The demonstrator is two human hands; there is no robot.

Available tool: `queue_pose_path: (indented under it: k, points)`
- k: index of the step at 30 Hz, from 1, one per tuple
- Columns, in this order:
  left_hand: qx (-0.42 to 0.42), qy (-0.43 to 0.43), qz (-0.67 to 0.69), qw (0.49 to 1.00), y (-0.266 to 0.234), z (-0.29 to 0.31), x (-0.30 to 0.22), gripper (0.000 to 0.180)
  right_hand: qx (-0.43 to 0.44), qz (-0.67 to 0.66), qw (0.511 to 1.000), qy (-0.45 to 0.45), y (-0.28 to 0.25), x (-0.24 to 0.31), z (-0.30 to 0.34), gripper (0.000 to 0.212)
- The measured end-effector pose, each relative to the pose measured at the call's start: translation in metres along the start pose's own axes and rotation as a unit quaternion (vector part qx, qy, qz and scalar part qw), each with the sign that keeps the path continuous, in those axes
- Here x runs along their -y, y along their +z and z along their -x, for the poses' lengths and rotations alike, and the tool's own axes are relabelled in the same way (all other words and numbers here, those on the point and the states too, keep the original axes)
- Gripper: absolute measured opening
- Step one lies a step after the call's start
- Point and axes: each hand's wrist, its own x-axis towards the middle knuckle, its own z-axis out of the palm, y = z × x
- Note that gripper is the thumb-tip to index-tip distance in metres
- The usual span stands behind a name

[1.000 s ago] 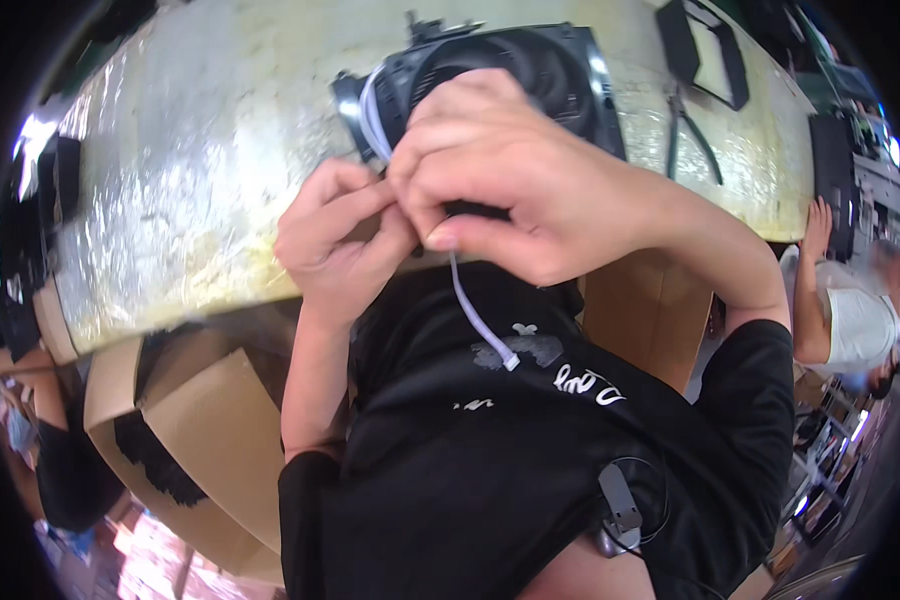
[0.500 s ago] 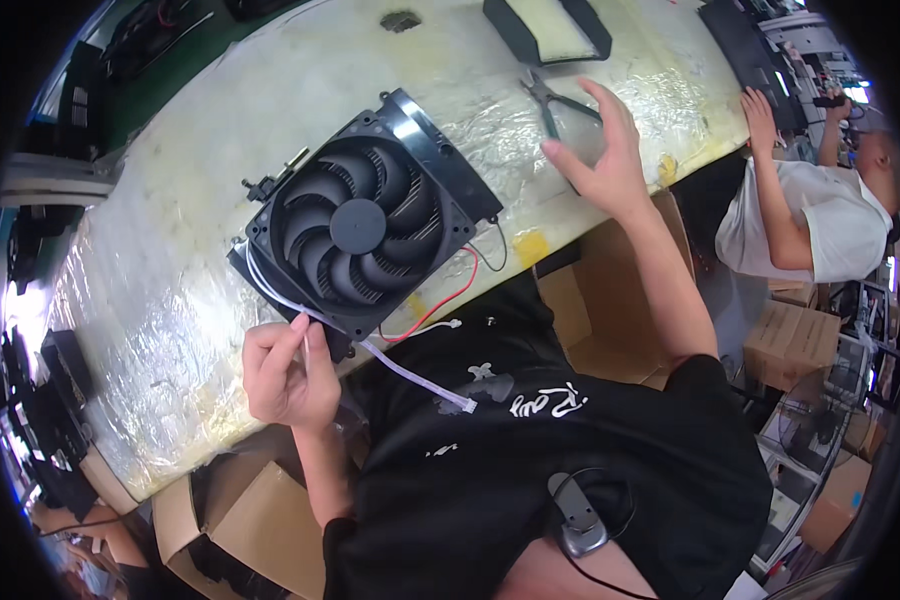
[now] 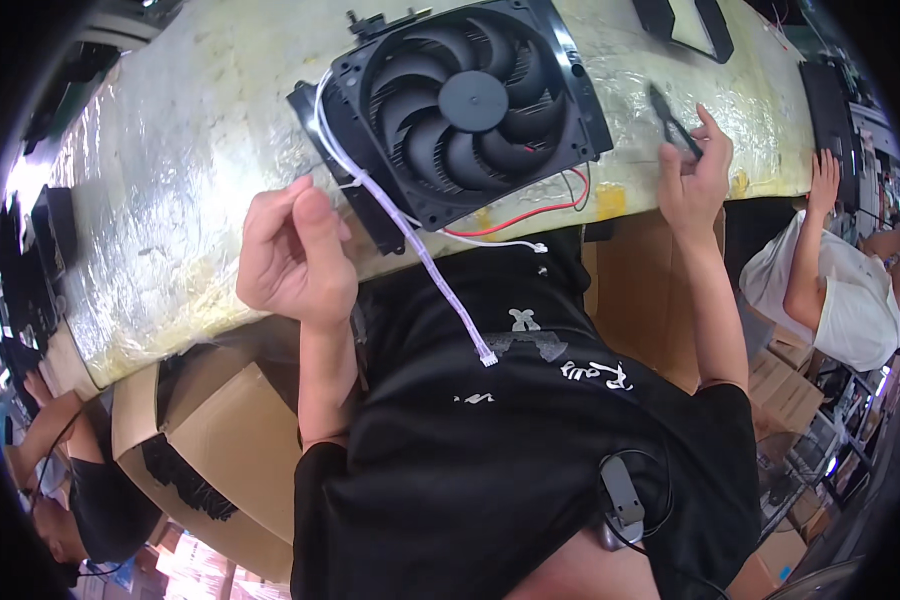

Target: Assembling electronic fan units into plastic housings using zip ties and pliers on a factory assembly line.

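Observation:
A black cooling fan (image 3: pixel 473 101) in a square frame lies on the bench, mounted on a black panel. A bundle of pale lilac wires (image 3: pixel 432 268) trails from its left side to a small white plug over my shirt. A small white tie shows around these wires. My left hand (image 3: pixel 305 250) is raised left of the fan, thumb and index finger pinched together; whatever they hold is too small to make out. At the right, my right hand (image 3: pixel 697 180) is closed around the handles of a pair of cutting pliers (image 3: pixel 670 118), whose jaws point away from me.
The bench (image 3: pixel 200 200) has a clear plastic film cover. A black tray-like part (image 3: pixel 715 35) sits at the far right. Open cardboard boxes (image 3: pixel 240 440) stand below the near edge. Co-workers sit at right (image 3: pixel 820 280) and lower left (image 3: pixel 100 490).
My view has shifted, so the fan appears higher and further right. My right hand has gone from reaching near the pliers to gripping them. My left hand has come away from the wires.

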Motion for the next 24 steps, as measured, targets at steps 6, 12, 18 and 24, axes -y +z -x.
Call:
queue_pose_path:
  k: [6, 12, 18, 24]
  points:
    - [0.015, -0.031, 0.059, 0.998, 0.002, -0.004, 0.001, 0.008, -0.002, -0.174, 0.985, -0.017, -0.011, 0.028, -0.013, 0.04]
    - [-0.001, -0.037, 0.081, 0.996, -0.007, -0.003, 0.001, 0.007, 0.2, -0.052, 0.943, -0.262, -0.047, 0.159, -0.083, 0.068]
    - [0.007, -0.028, 0.09, 0.996, -0.008, -0.002, 0.003, 0.007, 0.224, 0.05, 0.913, -0.339, -0.048, 0.2, -0.099, 0.06]
    - [0.019, -0.009, 0.089, 0.996, -0.01, -0.003, 0.004, 0.007, 0.251, 0.1, 0.907, -0.324, -0.053, 0.197, -0.096, 0.055]
